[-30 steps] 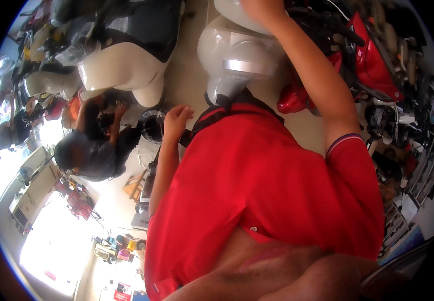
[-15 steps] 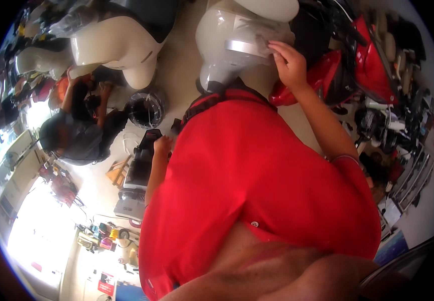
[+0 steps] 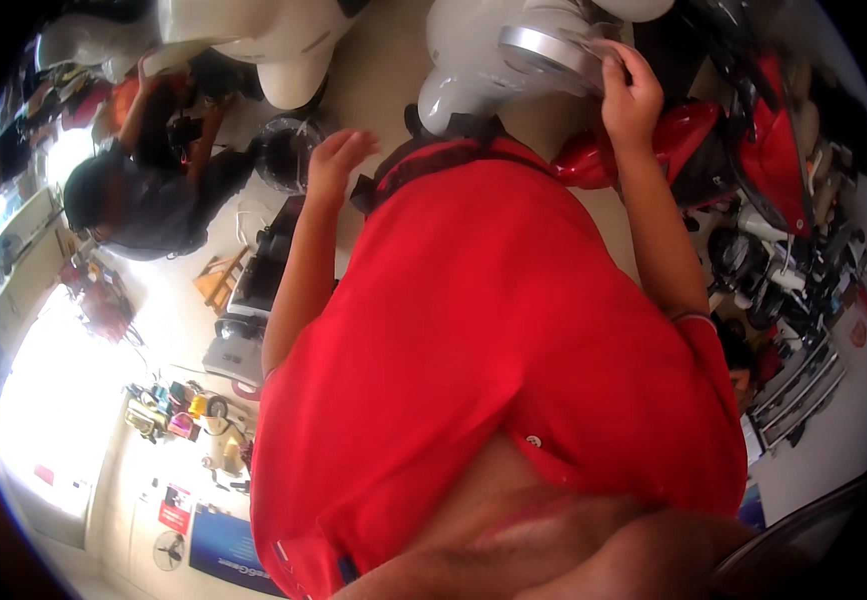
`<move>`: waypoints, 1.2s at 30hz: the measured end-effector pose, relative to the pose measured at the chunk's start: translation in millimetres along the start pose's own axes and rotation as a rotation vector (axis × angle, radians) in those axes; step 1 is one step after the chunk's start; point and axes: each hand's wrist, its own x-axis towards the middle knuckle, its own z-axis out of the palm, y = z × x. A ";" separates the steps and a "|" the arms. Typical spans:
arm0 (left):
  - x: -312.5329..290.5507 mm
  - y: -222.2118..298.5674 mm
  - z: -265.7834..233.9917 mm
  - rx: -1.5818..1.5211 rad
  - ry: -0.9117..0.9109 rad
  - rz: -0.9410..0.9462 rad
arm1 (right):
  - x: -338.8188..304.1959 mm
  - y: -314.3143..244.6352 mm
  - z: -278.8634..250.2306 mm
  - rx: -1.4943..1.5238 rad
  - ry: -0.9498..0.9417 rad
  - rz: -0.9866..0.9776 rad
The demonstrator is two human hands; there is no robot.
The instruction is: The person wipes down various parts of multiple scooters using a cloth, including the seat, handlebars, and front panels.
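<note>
My right hand [image 3: 633, 95] is closed, thumb and fingers pinching the edge of a pale, shiny roll of tape [image 3: 543, 55]. The roll's silvery band curves away to the left of the fingers. Just behind it is the glossy white body of a scooter [image 3: 453, 50], its upper part cut off by the view's edge. My left hand [image 3: 338, 165] is raised beside my waist, fingers stretched out, with nothing in it. It is nearest to the black bin [image 3: 288, 150] lined with clear plastic.
A red scooter [image 3: 683, 150] stands close to my right forearm. Left of me, a person in dark clothes [image 3: 143, 200] works at another white scooter [image 3: 293, 60]. A black-and-grey machine [image 3: 253, 300] and a small wooden stool [image 3: 218, 275] stand on the floor at my left.
My left hand has risen and moved forward, away from the machine at my side. The right hand has shifted forward and right with the tape roll. The whole view has shifted too.
</note>
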 end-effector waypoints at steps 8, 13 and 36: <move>-47.6 77.0 43.1 0.408 -0.447 0.340 | 8.1 -17.1 14.9 -0.312 -0.179 -0.221; -42.2 80.4 52.8 0.516 -0.356 0.201 | 5.5 -3.7 13.2 -0.248 -0.230 -0.249; -16.4 40.3 34.2 0.836 -0.132 0.132 | 9.1 -2.0 6.2 -0.233 -0.243 0.430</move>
